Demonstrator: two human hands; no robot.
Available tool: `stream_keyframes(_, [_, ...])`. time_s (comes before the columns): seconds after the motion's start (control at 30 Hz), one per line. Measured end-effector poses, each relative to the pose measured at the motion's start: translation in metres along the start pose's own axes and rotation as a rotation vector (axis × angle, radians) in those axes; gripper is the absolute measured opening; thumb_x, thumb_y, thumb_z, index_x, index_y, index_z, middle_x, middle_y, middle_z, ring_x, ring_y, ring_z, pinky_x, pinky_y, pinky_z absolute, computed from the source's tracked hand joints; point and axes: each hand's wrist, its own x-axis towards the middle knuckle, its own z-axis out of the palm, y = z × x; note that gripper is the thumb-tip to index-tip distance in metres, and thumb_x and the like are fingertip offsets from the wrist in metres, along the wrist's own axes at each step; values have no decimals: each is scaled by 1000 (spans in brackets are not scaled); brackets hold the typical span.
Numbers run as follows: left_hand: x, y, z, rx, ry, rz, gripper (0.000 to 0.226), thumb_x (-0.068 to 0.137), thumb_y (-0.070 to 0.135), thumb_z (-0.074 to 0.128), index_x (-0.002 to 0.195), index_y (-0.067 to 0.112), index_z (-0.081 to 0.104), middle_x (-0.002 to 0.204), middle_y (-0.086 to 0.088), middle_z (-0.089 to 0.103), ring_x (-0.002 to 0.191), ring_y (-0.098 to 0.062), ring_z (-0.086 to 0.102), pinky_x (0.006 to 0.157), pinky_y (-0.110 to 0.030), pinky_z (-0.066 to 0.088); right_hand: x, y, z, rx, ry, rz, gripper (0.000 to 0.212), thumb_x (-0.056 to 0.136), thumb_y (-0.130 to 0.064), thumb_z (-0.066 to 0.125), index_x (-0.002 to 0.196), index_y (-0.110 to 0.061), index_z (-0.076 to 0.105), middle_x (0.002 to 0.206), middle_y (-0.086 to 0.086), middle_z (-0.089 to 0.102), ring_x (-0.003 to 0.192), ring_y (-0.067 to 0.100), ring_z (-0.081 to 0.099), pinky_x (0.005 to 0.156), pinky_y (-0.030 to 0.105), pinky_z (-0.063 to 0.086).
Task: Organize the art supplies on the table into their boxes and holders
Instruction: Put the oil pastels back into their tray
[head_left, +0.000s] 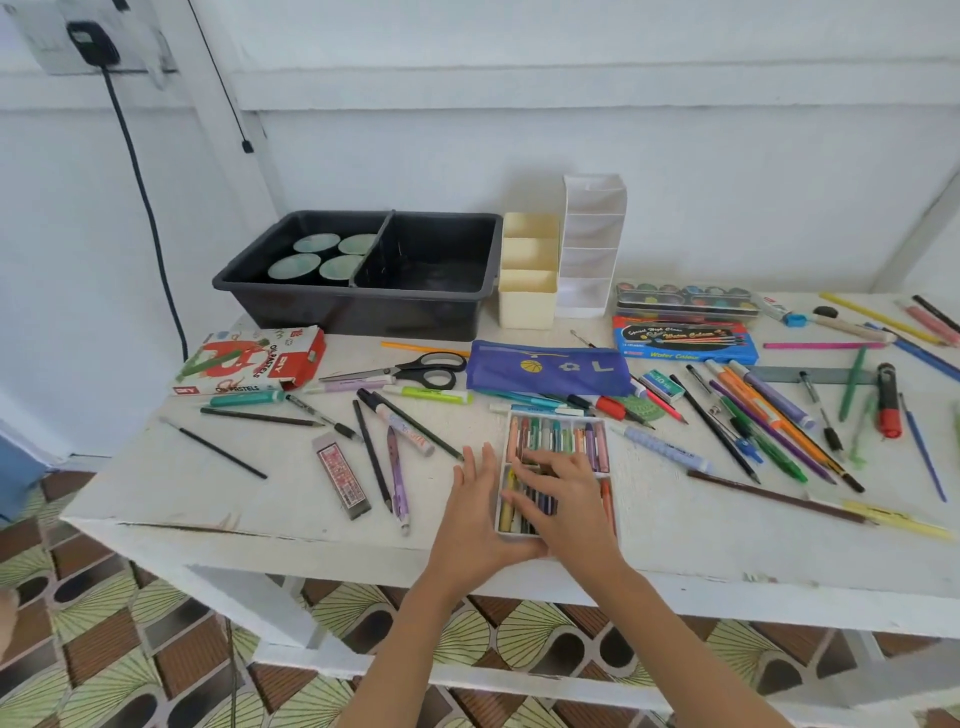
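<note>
The pastel tray (511, 532) lies near the front edge of the surface (208, 499), its long axis front to back. The left hand (475, 514) and the right hand (566, 499) touch it with straight fingers and grip nothing. The red pastels box (249, 361) lies rear-left, nearer the left hand.

Left of the left hand (470, 514), a purple pen (397, 475), a black pencil (371, 454) and a lead case (343, 475) lay across the worktop (208, 509). Right of the right hand (566, 499), a brown pencil (769, 496) lay slantwise. Bare worktop ran along the near edge on both sides of the hands.
</note>
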Motion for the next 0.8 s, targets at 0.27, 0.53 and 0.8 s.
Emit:
stream_keyframes(0.27, [3, -5, 1, 36, 19, 76, 110, 69, 45, 79, 150, 19, 9, 158, 4, 3, 142, -4, -16, 107, -6, -11, -7, -1, 0, -47, 44, -205, 15, 80, -22, 72, 91, -12, 76, 103, -1, 71, 98, 14, 50, 83, 34, 48])
stream_keyframes(0.53, [5, -8, 2, -81, -6, 35, 108, 61, 50, 76, 145, 34, 9, 154, 17, 3, 141, -1, -15, 120, -32, 4, -5, 1, -5, 26, -114, -191, 20, 81, -32, 63, 87, -19, 77, 94, -13, 72, 103, 12, 54, 84, 44, 49])
stream_keyframes(0.8, [2, -2, 1, -41, -17, 14, 107, 60, 61, 69, 143, 38, 4, 155, 16, 2, 141, 3, -13, 115, -17, -2, 7, -6, -23, -170, -184, -252, 15, 60, -35, 84, 72, -35, 76, 67, -20, 66, 76, 11, 43, 66, 30, 40])
